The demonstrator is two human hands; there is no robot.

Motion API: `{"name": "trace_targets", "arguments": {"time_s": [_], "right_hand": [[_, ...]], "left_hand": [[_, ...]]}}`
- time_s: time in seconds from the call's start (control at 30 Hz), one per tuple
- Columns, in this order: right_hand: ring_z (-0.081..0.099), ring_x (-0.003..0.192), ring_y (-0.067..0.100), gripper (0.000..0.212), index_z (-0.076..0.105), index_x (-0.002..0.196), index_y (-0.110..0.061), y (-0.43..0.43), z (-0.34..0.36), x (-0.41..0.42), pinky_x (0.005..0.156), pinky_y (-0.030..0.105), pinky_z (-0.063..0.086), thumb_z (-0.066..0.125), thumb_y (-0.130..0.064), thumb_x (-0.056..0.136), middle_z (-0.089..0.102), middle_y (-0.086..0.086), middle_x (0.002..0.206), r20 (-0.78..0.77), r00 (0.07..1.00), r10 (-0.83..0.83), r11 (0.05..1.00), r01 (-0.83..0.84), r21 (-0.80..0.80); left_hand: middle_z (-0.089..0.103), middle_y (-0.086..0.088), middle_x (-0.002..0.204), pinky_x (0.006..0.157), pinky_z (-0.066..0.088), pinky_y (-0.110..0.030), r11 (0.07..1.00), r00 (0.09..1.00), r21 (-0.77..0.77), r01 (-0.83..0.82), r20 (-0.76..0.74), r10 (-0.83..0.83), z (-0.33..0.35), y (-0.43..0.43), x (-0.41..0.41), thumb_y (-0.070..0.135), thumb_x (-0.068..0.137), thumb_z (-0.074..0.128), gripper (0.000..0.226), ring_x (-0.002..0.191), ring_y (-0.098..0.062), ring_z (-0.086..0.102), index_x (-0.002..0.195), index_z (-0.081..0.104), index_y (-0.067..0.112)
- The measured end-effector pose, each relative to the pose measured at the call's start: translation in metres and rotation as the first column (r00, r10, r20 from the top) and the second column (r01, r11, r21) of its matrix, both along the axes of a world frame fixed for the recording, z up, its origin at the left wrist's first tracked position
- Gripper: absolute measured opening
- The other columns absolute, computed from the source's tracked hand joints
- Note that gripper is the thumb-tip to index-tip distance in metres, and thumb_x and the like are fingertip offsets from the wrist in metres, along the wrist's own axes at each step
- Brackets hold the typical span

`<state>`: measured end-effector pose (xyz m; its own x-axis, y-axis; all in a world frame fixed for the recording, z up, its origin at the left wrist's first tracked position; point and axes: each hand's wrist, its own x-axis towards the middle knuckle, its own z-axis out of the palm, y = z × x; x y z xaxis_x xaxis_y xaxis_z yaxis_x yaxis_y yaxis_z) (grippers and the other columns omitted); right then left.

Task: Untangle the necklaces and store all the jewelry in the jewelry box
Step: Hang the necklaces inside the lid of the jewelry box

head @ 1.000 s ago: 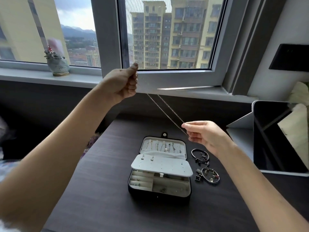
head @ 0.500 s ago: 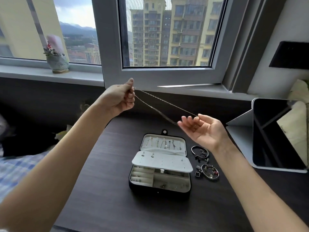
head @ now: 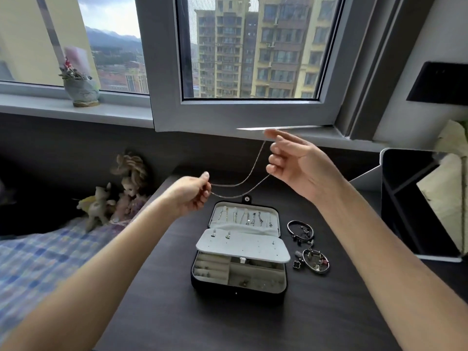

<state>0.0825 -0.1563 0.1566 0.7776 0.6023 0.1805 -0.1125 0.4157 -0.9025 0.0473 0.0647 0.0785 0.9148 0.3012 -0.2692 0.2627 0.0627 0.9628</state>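
Note:
A thin silver necklace chain (head: 240,182) sags in two strands between my hands, above the desk. My left hand (head: 191,195) pinches one end, low and just behind the box. My right hand (head: 293,160) is raised higher, palm up; one strand hangs from its forefinger and thumb tip, the other from its curled lower fingers. The black jewelry box (head: 239,290) lies open below, several necklaces hung in its lid and a white earring panel over its compartments. Two silver charm bracelets (head: 301,231) and a small black clover charm (head: 298,263) lie right of the box.
The dark wooden desk (head: 157,312) carries a white-framed mirror or tablet stand (head: 415,206) at the right. Dolls and a soft toy (head: 119,196) sit on the checked bed at the left. A small plant pot (head: 81,89) stands on the windowsill.
My left hand has dropped from window height down to just above the box. My right hand has risen and turned palm up. The taut chain now sags between them.

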Motion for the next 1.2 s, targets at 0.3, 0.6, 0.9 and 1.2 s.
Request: {"name": "trace_targets", "arguments": {"time_s": [0.3,0.6,0.9,1.2], "right_hand": [[0.045,0.049,0.011,0.017,0.068,0.104,-0.013,0.045,0.042,-0.004,0.049,0.023,0.043,0.053,-0.016,0.096,0.052,0.001,0.058,0.421,0.907,0.002,0.863,0.211,-0.459],[0.042,0.05,0.008,0.019,0.066,0.103,-0.011,0.053,0.058,0.007,0.047,0.019,0.035,0.049,-0.017,0.098,0.05,-0.002,0.057,0.486,0.873,0.038,0.809,0.258,-0.529],[0.038,0.048,0.008,0.02,0.066,0.101,-0.005,0.04,0.051,0.015,0.046,0.019,0.029,0.049,-0.016,0.098,0.048,0.0,0.057,0.477,0.878,0.046,0.791,0.26,-0.554],[0.04,0.047,0.008,0.02,0.066,0.1,-0.007,0.047,0.054,0.012,0.049,0.021,0.032,0.048,-0.015,0.098,0.049,-0.003,0.054,0.497,0.868,-0.016,0.853,0.271,-0.446]], "left_hand": [[0.069,-0.004,0.077,0.054,0.041,-0.019,0.936,0.995,0.341,0.087,-0.074,-0.065,-0.018,-0.016,0.002,0.036,0.102,0.035,0.044,0.058,-0.011,0.059,0.091,0.065,0.006],[0.065,0.003,0.1,0.084,0.044,-0.029,0.566,0.985,0.823,0.044,0.059,-0.162,-0.039,-0.016,0.006,0.014,0.094,0.044,0.025,0.096,-0.016,0.058,0.099,0.068,0.014],[0.06,0.002,0.111,0.09,0.03,-0.035,0.226,0.948,0.951,0.212,-0.144,-0.285,-0.054,-0.028,-0.001,0.026,0.094,0.045,0.024,0.11,-0.024,0.045,0.107,0.064,0.021],[0.045,0.008,0.084,0.078,0.029,-0.022,0.511,0.9,0.847,-0.147,0.329,-0.287,-0.073,-0.031,-0.021,0.015,0.076,0.055,0.005,0.09,-0.017,0.038,0.076,0.058,0.019]]}}
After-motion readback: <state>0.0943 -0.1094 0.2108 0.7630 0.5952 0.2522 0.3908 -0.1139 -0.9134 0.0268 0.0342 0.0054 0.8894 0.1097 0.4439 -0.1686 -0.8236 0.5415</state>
